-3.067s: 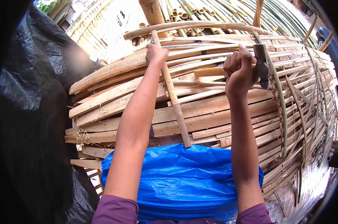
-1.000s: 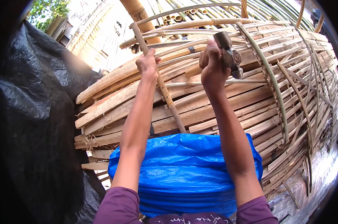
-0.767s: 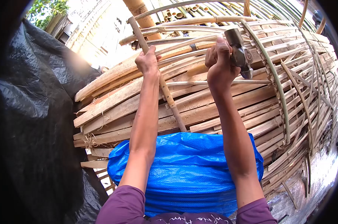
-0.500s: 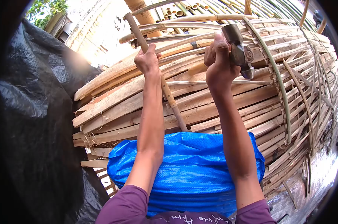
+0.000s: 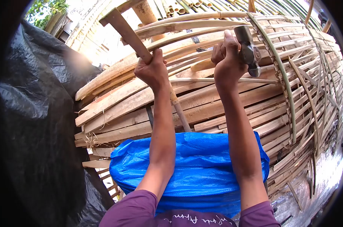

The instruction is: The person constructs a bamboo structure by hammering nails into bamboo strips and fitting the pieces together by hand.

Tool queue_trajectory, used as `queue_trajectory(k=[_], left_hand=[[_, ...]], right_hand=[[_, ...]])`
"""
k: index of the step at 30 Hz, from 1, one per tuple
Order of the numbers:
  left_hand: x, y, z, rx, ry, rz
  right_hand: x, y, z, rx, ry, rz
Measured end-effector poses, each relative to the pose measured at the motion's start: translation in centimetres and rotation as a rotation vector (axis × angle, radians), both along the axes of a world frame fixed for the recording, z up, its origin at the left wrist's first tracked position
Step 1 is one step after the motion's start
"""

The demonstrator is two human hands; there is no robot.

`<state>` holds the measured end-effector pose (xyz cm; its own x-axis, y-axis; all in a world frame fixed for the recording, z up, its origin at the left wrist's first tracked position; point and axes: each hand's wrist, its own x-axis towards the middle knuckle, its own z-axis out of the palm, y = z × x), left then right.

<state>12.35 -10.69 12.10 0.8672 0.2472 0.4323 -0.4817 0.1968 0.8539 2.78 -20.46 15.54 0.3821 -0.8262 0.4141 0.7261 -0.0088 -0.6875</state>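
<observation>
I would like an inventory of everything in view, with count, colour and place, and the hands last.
Hammer: one, dark head, light-brown handle, upper middle
Wooden stick: one, brown, upper left to centre
Wooden slats: many, tan, middle and right
Curved strips: several, greenish to brown, right
Blue sheet: one, blue, lower centre
Black sheet: one, black, left side
Bamboo poles: many, green and yellow, top
Thick post: one, brown, top
Shiny surface: one, silvery, lower right
Leaves: many, green, top left
Shirt: one, purple with white lettering, bottom
Left hand: one, bare, around the wooden stick
Right hand: one, bare, around the hammer
</observation>
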Motion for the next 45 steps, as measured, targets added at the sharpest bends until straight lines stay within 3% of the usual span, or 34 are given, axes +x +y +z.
queue_trajectory(k=[3,6,10,21,23,32,38,40,45], left_hand=[[0.2,1.3,-0.1,0.172,-0.012,-0.047],[2.2,2.0,-0.5,0.172,0.006,-0.149],[3.0,2.5,-0.4,0.304,0.028,-0.172],[5.1,0.8,-1.5,0.185,-0.018,-0.084],[5.6,0.8,-1.5,0.286,0.017,-0.079],[7.3,-0.2,-1.7,0.218,0.178,-0.116],[9.6,-1.1,-4.1,0.485,0.350,0.033],[9.8,-1.1,-4.2,0.804,0.358,0.194],[10.2,-1.2,-5.1,0.855,0.347,0.198]], right_hand=[[-0.5,0.3,-2.2,-0.091,0.021,0.012],[-0.5,0.4,-2.4,-0.112,0.036,0.014],[-1.4,0.1,-1.6,0.020,0.017,0.079],[-1.3,-0.1,-1.2,-0.015,0.024,0.067],[-1.3,-0.1,-1.4,-0.020,0.033,0.062],[-1.7,-1.0,-1.3,-0.018,-0.028,0.160],[-1.2,-0.9,-1.1,-0.018,-0.076,0.141],[-1.1,-0.2,-0.1,0.071,-0.043,0.056],[-0.9,0.4,-0.2,0.026,0.002,0.061]])
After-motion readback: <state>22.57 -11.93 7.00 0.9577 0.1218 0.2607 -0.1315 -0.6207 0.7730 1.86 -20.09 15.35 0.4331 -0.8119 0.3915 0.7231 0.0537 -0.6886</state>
